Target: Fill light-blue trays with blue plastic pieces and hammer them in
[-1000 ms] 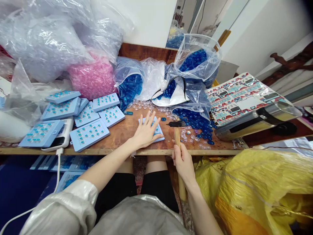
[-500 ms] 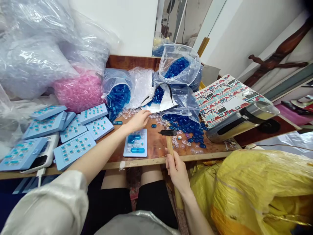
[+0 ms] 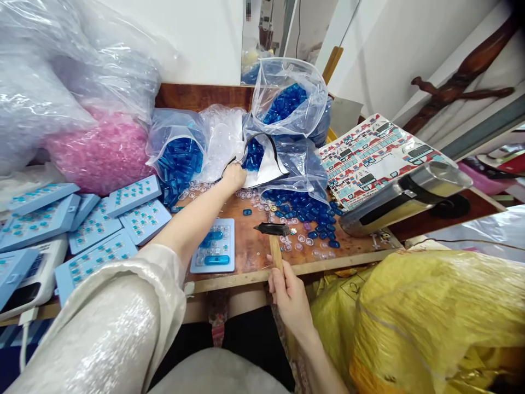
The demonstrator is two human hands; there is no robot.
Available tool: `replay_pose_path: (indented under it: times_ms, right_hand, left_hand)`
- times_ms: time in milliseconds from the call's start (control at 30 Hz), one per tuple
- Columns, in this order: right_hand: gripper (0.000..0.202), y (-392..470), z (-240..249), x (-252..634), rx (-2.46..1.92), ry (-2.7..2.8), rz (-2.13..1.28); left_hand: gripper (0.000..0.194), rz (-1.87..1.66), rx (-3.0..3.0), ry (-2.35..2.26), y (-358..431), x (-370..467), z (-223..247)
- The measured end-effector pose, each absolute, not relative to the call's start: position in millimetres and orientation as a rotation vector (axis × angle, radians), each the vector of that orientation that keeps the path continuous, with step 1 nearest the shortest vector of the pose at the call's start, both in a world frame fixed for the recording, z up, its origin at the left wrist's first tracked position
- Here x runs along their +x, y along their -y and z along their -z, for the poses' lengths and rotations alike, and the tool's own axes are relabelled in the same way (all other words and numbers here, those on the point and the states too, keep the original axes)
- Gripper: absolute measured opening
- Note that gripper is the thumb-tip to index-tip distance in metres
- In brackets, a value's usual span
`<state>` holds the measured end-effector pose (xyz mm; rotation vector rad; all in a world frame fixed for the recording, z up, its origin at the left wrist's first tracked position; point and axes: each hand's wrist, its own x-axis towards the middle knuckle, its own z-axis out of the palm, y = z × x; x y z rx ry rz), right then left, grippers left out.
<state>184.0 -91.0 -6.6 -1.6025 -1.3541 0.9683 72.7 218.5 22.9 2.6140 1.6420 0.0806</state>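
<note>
My left hand [image 3: 234, 176] reaches to the white sheet with a black edge [image 3: 268, 169] that lies among the bags; its fingers are closed at the black edge, and what they hold is hidden. My right hand [image 3: 288, 290] is wrapped round the wooden handle of a hammer [image 3: 275, 253], whose black head is above the table's front. Left of the hammer lies a light blue tray [image 3: 226, 230] with blue transparent pieces [image 3: 217, 260] in it. A single blue piece [image 3: 246, 212] rests on the wood behind the tray.
Several light blue cases [image 3: 134, 195] are stacked at the left beside a white device [image 3: 49, 273]. Bags of blue pieces [image 3: 180, 156] stand behind. A metal cylinder [image 3: 406, 200] and yellow sacks [image 3: 430, 317] are at the right.
My left hand has moved farther back, onto the black edge of the white sheet. The whole view has shifted, with the table's contents now more to the left. My right hand still grips the hammer.
</note>
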Motion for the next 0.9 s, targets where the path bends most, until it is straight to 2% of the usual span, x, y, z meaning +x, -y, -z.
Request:
replay_pose_path:
  times_ms: [200,300,400,500,600,900]
  right_hand:
    - [0.038,92,5,182,-1.637,1.399,-0.925]
    - [0.039,91,5,182,-1.637,1.393,-0.916]
    - [0.039,91,6,181,-1.624,1.374,-0.912]
    - [0.039,89,7,180,-1.633,1.375,-0.9]
    - [0.039,89,7,179,-1.657,1.389,-0.88]
    - [0.039,95,7,174,-1.683,1.407,-0.886]
  left_hand:
    - [0.032,-0.105,2.647,-1.585,-211,73,-30]
    - [0.034,-0.299,2.674,-1.45,-196,55,-39]
    - [0.034,-0.491,2.536,-1.118,-165,20,-55]
    - [0.024,-0.165,2.364,-0.717,-123,-16,-70]
    - [0.018,0.104,2.375,-0.584,-89,-32,-72]
    - [0.017,-0.039,2.595,-0.574,-69,-25,-49]
